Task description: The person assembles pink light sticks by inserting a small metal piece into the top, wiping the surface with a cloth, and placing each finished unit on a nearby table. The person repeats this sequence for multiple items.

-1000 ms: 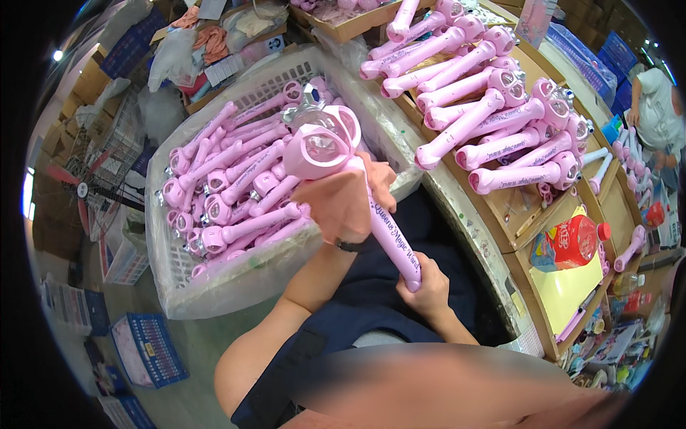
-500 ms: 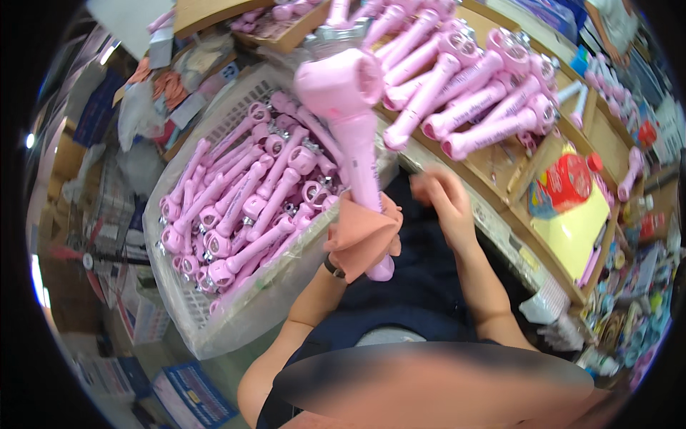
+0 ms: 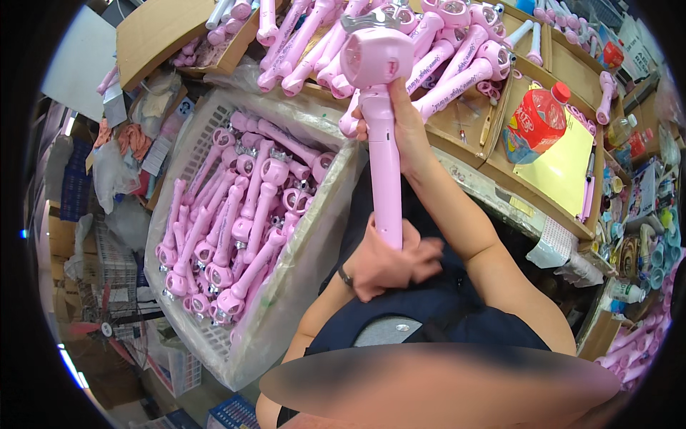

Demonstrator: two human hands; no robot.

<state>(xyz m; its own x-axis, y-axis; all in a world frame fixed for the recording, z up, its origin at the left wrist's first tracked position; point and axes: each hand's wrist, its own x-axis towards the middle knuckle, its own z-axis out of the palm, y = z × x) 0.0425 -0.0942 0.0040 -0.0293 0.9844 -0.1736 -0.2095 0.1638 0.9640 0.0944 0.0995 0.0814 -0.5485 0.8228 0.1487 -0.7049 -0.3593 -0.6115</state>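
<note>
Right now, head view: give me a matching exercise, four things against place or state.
1. Right hand
2. Left hand
3. Plastic crate
4. Red-capped bottle

A. Loaded with pink wands
B. At the lower end of the held wand
C. Right of both hands, by a yellow sheet
D. Just below the held wand's head

Pairs: 1-D, 2-B, 3-A, 4-C

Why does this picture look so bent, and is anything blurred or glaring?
All in the head view: the fisheye lens bends straight edges near the dark rim; the left fingers are smeared, probably by motion; the held pink wand looks fairly sharp; lights glare at lower left; a blurred oval fills bottom centre.
</note>
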